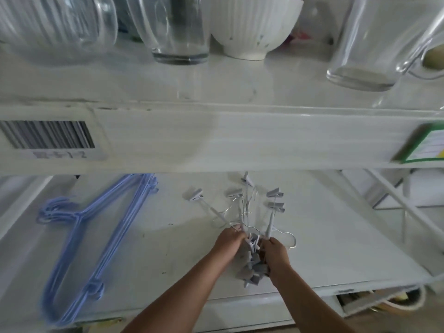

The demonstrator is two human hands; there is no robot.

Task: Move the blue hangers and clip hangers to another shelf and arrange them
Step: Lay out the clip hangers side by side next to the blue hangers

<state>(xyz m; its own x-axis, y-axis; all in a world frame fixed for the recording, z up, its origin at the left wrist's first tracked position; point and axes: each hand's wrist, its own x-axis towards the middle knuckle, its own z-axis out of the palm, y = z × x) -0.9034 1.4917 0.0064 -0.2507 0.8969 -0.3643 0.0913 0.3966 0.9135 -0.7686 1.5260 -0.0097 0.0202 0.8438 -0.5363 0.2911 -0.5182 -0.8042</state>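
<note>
A stack of blue hangers lies flat on the left of the white lower shelf, hooks pointing left. In the shelf's middle I hold a bundle of grey-white clip hangers. Their clips fan out away from me and more clips hang bunched between my wrists. My left hand grips the bundle from the left. From the right, my right hand closes on the same bundle. The wire hooks stick out around my fingers.
The upper shelf overhangs just above, carrying glass vases, a white ribbed bowl and another glass. Its front lip has a barcode label and a green tag. White wire racking stands at the right.
</note>
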